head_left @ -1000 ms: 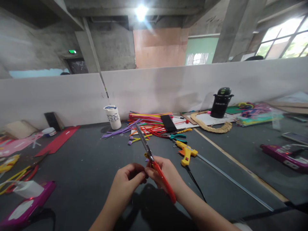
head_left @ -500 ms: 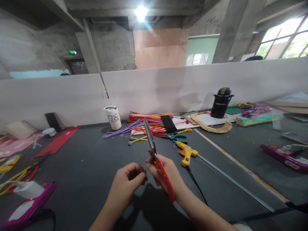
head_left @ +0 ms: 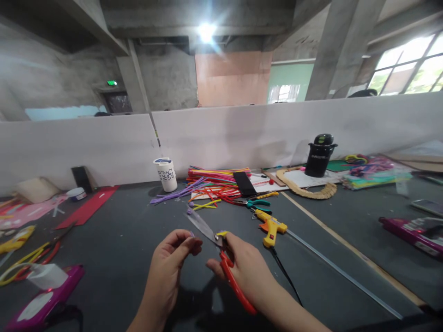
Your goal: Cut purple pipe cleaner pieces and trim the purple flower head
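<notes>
surface (head_left: 117,249) spreads between red sheet (head_left: 88,210) and left fingers (head_left: 182,250), pinching purple bit (head_left: 192,234); right fingers (head_left: 238,245) gripping scissors (head_left: 220,240); tips far-left, long axis diagonal

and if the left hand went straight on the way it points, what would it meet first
Probably the scissors in the right hand: their blades lie ahead of the left hand, though depth is unclear.

The scissors (head_left: 204,227) blur at the blades; that purple bit (head_left: 192,234) in the left hand (head_left: 166,265), too tiny to tell!
</notes>
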A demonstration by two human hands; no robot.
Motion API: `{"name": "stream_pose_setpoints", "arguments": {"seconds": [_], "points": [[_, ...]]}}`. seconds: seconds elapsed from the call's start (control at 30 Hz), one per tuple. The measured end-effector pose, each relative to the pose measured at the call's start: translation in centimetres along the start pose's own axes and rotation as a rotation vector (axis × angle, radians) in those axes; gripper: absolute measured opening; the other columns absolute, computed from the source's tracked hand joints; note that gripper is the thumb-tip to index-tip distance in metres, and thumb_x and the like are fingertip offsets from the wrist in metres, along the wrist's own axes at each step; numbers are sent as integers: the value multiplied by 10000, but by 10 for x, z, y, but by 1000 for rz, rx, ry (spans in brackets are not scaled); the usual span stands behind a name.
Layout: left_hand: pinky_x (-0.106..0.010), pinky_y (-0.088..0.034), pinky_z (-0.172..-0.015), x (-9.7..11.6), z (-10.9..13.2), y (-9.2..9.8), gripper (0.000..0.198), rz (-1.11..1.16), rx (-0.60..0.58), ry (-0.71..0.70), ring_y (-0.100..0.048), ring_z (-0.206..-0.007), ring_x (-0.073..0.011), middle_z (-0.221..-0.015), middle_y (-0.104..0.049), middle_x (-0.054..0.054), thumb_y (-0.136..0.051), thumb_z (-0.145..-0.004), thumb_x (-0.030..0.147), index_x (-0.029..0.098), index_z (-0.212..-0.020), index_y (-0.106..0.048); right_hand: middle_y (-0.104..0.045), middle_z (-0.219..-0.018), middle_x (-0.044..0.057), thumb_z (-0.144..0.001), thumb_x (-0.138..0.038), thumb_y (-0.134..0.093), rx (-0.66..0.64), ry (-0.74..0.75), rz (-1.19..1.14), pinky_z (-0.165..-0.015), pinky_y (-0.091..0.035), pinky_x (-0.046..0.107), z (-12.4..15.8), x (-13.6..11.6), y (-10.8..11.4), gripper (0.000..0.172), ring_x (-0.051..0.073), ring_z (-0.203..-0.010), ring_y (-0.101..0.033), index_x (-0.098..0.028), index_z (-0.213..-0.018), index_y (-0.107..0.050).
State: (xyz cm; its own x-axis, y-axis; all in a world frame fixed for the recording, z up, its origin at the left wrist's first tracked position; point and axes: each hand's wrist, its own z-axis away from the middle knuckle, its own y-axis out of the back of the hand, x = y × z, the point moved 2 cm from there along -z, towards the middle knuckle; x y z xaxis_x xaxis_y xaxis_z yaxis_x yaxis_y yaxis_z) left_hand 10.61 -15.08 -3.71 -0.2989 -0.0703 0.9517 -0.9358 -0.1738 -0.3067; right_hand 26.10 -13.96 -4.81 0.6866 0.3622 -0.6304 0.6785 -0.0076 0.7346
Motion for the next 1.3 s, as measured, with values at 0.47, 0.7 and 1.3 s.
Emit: {"name": "stream_pose_setpoints", "arguments": {"seconds": [0.47, 0.7, 1.3], "points": [[-192, -395, -580, 4, 1, 1, 60, -36, 34, -125, -488, -572, -94, -590, -586, 21, -647, -650, 203, 145, -653, -633, -613, -751, 46, -736, -557, -500, 38, 83, 202, -543, -302, 249, 3, -1, -9, 387, 195, -658, -560, -177, -810, -510], [-185, -402, -574, 7, 1, 1, 20, -71, 34, -154, -498, -574, -95, -581, -588, 24, -632, -653, 168, 148, -654, -633, -603, -745, 44, -767, -512, -475, 40, 86, 239, -534, -297, 254, 2, -2, -7, 340, 202, -653, -561, -175, -791, -506], [-175, -404, -605, 4, 2, 0, 28, 22, -17, -114, -502, -593, -79, -635, -605, 21, -632, -685, 168, 146, -698, -622, -580, -685, 8, -690, -500, -576, 20, 74, 91, -515, -270, 218, 2, -4, -4, 331, 147, -587, -500, -183, -776, -532]]}}
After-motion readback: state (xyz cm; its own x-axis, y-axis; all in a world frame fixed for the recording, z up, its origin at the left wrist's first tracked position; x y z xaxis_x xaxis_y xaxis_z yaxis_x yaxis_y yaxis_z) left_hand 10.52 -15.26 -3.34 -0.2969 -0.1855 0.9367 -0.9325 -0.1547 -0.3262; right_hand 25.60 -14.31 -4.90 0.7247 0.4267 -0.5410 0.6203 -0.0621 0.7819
